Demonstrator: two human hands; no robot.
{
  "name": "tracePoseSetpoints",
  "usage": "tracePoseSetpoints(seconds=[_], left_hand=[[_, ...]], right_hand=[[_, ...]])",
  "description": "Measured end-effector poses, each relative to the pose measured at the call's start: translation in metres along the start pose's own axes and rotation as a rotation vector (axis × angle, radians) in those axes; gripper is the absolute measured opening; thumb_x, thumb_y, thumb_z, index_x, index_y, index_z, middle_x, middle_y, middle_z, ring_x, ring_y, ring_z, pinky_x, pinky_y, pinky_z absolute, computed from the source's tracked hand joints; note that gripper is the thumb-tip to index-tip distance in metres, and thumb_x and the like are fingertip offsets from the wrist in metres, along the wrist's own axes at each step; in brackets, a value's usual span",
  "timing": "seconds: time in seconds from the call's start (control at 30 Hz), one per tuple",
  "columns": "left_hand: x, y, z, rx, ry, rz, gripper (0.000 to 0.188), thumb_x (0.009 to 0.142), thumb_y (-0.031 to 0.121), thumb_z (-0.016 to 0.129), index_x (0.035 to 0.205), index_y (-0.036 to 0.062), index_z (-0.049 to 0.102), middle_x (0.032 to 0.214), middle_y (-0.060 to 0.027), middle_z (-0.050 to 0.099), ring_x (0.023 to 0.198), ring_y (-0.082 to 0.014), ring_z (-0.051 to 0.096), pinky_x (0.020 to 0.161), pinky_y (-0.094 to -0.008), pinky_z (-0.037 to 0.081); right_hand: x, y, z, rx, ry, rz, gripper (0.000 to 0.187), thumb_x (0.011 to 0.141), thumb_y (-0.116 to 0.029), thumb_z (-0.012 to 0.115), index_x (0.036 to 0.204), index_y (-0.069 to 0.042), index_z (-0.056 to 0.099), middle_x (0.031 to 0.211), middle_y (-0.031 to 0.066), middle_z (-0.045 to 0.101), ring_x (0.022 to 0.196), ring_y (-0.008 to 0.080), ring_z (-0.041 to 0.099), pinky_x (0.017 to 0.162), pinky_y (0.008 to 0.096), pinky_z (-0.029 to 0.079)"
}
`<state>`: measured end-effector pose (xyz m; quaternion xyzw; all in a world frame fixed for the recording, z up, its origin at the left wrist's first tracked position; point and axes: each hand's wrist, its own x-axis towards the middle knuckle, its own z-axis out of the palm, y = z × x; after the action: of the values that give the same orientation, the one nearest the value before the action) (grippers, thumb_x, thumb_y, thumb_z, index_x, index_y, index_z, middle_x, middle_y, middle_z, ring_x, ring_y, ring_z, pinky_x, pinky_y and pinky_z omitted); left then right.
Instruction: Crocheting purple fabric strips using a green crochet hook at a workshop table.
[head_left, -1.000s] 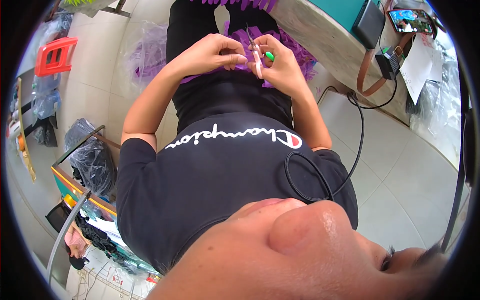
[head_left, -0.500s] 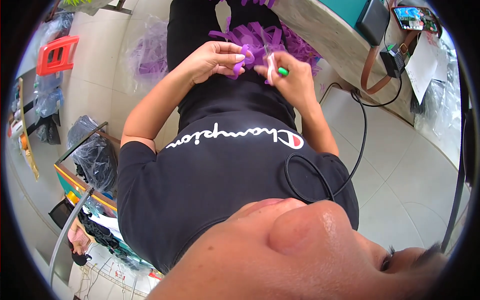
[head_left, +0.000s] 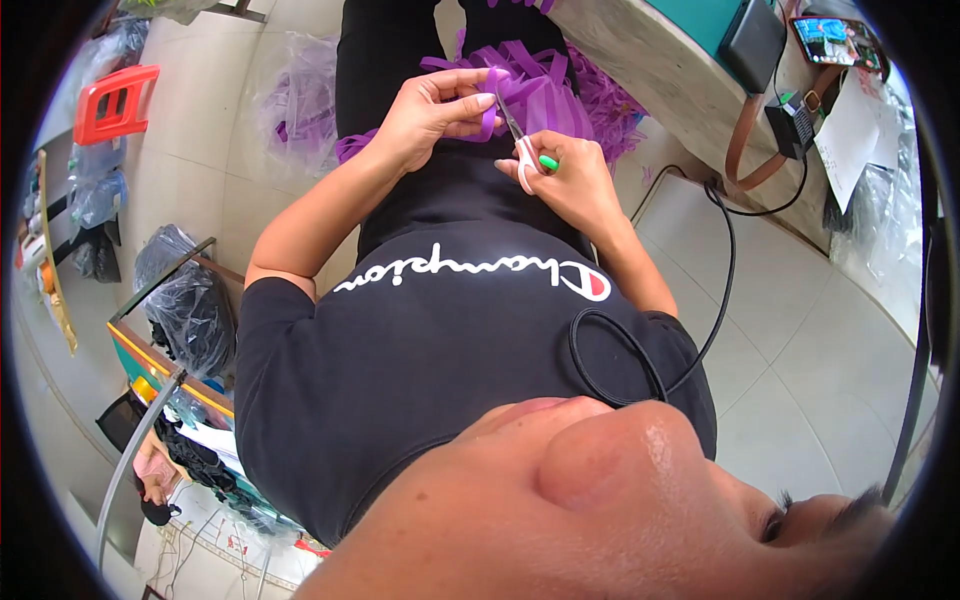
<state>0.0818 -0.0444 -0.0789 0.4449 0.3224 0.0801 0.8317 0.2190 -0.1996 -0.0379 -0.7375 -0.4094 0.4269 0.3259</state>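
Note:
My left hand pinches a purple strap between thumb and fingers, above my lap. In my right hand is a pair of scissors with pale pink handles, its blades pointing up at the strap. The blade tips reach the strap beside my left fingertips; whether they are cutting into it I cannot tell. A small bright green piece shows at my right fingers; its kind is unclear. Beyond both hands, a heap of purple straps lies across my black trousers.
A clear plastic bag of purple strips sits on the floor to the left, with a red plastic stool farther left. On the right, a phone lies near a brown strap and black cable. Another person is at the lower left.
My right hand has brought the scissors left and toward the strap, so the blades now meet it. My left hand has shifted slightly up and right, still pinching the strap.

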Motion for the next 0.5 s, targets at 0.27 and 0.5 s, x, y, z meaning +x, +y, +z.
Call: tracePoseSetpoints(seconds=[0.27, 0.5], left_hand=[[0.0, 0.0, 0.0, -0.001, -0.029, -0.005, 0.037, 0.088, 0.011, 0.066, 0.123, 0.0028, 0.058, 0.1, -0.0073, 0.066, 0.086, -0.0159, 0.067, 0.076, -0.0286, 0.056], [0.002, 0.001, -0.003, -0.006, -0.033, -0.018, 0.036, 0.088, 0.01, 0.066, 0.122, 0.0027, 0.057, 0.098, -0.0071, 0.064, 0.086, -0.0162, 0.067, 0.077, -0.0276, 0.056]], right_hand=[[0.004, 0.005, 0.003, 0.006, 0.015, 0.0, 0.01, 0.076, -0.004, 0.067, 0.082, 0.004, 0.064, 0.071, 0.0121, 0.07, 0.067, 0.0168, 0.07, 0.061, 0.0284, 0.052], [0.006, 0.013, 0.008, 0.059, 0.031, -0.035, 0.012, 0.075, -0.006, 0.068, 0.082, 0.004, 0.065, 0.069, 0.0118, 0.069, 0.064, 0.0166, 0.068, 0.059, 0.0287, 0.052]])
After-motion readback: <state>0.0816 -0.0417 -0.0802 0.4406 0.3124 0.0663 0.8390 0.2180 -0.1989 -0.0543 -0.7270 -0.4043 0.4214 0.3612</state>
